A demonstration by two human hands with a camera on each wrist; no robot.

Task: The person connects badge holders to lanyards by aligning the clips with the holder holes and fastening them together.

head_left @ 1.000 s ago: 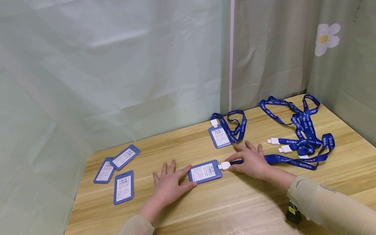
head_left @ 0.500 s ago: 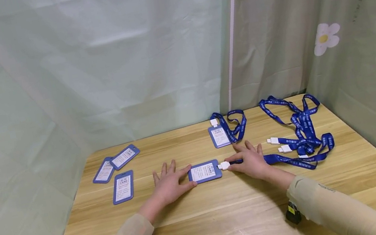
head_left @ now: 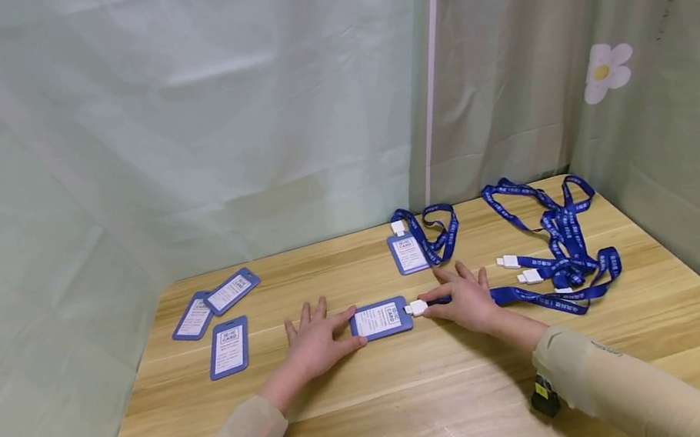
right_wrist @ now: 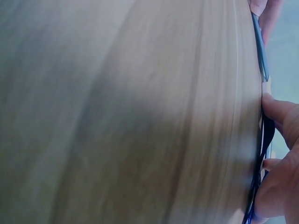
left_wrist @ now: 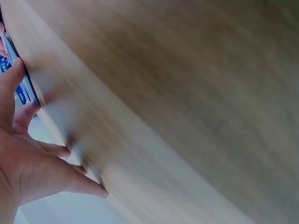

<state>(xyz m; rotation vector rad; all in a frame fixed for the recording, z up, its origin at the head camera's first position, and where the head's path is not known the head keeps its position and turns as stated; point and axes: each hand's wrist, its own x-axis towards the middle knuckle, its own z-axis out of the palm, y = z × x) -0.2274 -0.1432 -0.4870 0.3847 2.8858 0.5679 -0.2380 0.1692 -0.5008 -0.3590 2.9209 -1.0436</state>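
Note:
A blue ID card holder (head_left: 379, 320) lies sideways on the wooden table, with its slot end to the right. My left hand (head_left: 313, 345) holds its left end between thumb and index finger, the other fingers spread on the table. At the slot end sits the white clip (head_left: 416, 308) of a blue lanyard (head_left: 532, 295). My right hand (head_left: 469, 302) pinches this lanyard just behind the clip; whether the clip is hooked through the slot is too small to tell. Edge-on, the card holder (left_wrist: 29, 88) shows in the left wrist view, and the lanyard strap (right_wrist: 267, 133) in the right wrist view.
Several blue lanyards (head_left: 566, 231) with white clips lie tangled at the right. A card holder (head_left: 408, 253) with a lanyard attached lies at the back. Three loose card holders (head_left: 229, 347) lie at the left. A curtain (head_left: 274, 107) stands behind the table.

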